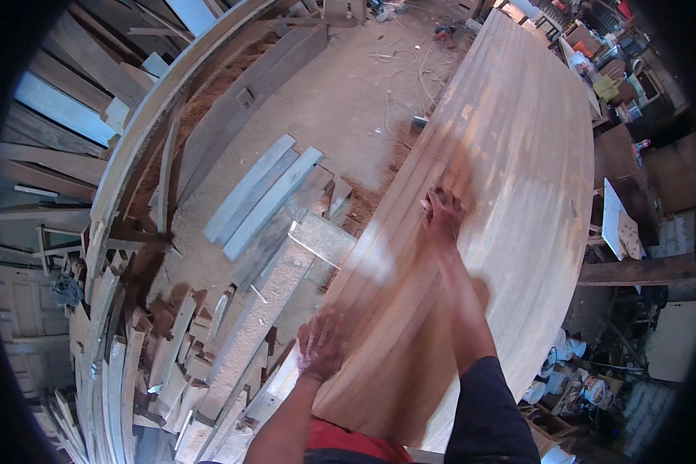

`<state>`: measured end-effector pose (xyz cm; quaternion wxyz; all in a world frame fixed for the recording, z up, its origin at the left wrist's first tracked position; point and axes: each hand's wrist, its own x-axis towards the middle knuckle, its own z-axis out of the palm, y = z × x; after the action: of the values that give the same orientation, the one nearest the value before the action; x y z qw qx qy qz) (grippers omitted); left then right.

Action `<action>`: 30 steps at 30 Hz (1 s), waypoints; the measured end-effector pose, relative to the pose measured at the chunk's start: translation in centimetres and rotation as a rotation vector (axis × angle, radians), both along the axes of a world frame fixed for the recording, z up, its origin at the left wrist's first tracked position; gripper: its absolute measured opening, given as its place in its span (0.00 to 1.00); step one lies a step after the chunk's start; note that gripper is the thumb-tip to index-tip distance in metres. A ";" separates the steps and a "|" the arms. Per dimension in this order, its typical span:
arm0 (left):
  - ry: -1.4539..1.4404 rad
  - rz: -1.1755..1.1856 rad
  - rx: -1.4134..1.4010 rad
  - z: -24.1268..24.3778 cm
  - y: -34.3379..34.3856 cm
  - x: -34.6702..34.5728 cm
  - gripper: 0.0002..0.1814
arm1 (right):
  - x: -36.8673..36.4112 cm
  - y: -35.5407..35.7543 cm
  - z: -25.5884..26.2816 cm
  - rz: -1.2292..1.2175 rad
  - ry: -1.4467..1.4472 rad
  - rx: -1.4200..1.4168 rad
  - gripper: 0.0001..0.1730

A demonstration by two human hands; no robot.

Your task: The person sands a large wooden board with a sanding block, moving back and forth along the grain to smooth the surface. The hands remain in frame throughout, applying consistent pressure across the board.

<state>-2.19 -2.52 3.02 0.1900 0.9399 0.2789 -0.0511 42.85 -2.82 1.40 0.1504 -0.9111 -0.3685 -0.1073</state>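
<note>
A broad wooden panel (pixel 533 191) made of long strips fills the middle and right of the head view, with pale, worn patches on it. My left hand (pixel 323 345) lies with fingers spread on the panel's left edge, close to the bottom. Farther up, my right hand (pixel 443 211) rests on the panel's surface with its fingers bent; whether something small is under those fingers cannot be told. Both forearms reach in from the bottom of the view.
Left of the panel, a dusty plank (pixel 261 325) meets a short board (pixel 323 239). Beyond lie greyish boards (pixel 272 197) on the floor and many offcuts (pixel 174 348). A loose cord (pixel 387 87) trails on the floor. Cluttered shelves and buckets (pixel 593 391) stand at the right.
</note>
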 end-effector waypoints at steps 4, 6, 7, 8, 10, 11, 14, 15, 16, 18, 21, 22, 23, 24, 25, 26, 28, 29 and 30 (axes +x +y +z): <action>0.027 -0.011 0.004 0.3 0.1 0.4 0.41 | 2.8 1.9 1.1 -0.051 0.020 0.046 0.17; 0.022 -0.011 0.000 0.3 0.0 0.5 0.41 | 3.6 2.7 1.2 -0.082 -0.013 0.048 0.15; 0.009 -0.007 -0.009 0.3 0.0 0.6 0.41 | 3.7 2.7 1.2 -0.098 -0.031 0.047 0.14; -0.005 -0.004 -0.018 0.3 0.0 0.7 0.41 | 3.2 2.3 0.9 -0.121 -0.007 0.035 0.14; 0.002 0.008 -0.032 0.6 0.0 0.5 0.41 | 1.3 2.4 0.3 -0.147 0.047 0.022 0.13; 0.007 0.016 -0.039 0.6 0.0 0.3 0.41 | 0.4 1.8 0.1 -0.121 0.012 0.028 0.14; -0.045 0.031 -0.033 0.3 0.2 -0.4 0.41 | -1.1 1.2 -0.1 -0.047 -0.037 0.037 0.15; -0.039 0.029 -0.051 0.4 0.1 -0.2 0.41 | -0.3 1.0 0.3 -0.039 -0.034 0.020 0.15; -0.032 0.027 -0.068 0.7 0.2 0.1 0.41 | 0.6 0.9 0.8 -0.031 -0.029 0.003 0.16; -0.017 0.015 -0.067 0.7 0.3 0.4 0.40 | 3.6 2.2 2.1 -0.105 0.034 -0.071 0.17; 0.000 0.000 -0.027 0.4 0.1 0.5 0.40 | 4.2 2.9 1.7 -0.141 0.018 -0.065 0.17; -0.001 0.001 -0.022 0.5 0.0 0.6 0.40 | 4.2 2.9 1.4 -0.141 -0.007 -0.041 0.17; -0.003 -0.001 -0.018 0.5 0.0 0.7 0.40 | 4.1 2.5 1.2 -0.139 0.005 -0.037 0.17; 0.002 -0.002 -0.005 0.4 0.1 0.5 0.40 | 3.2 2.2 1.0 -0.132 0.024 -0.032 0.17; 0.008 -0.002 0.005 0.2 0.0 0.3 0.39 | 2.0 1.7 0.8 -0.124 0.044 -0.029 0.18; 0.013 -0.004 0.015 0.1 -0.1 0.0 0.39 | 0.7 1.3 0.6 -0.111 0.029 -0.036 0.18; 0.010 -0.004 0.022 0.2 0.0 0.2 0.39 | -1.3 0.3 0.6 -0.095 -0.012 -0.050 0.18; 0.008 -0.004 0.027 0.3 0.1 0.3 0.39 | -1.3 0.1 1.0 -0.061 0.007 -0.035 0.17; 0.002 0.003 0.024 0.3 0.1 0.2 0.39 | -1.3 0.1 1.5 -0.025 0.030 -0.013 0.17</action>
<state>-1.98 -2.38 3.33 0.1784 0.9417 0.2811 -0.0482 41.50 -2.77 2.86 0.1486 -0.9182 -0.3553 -0.0929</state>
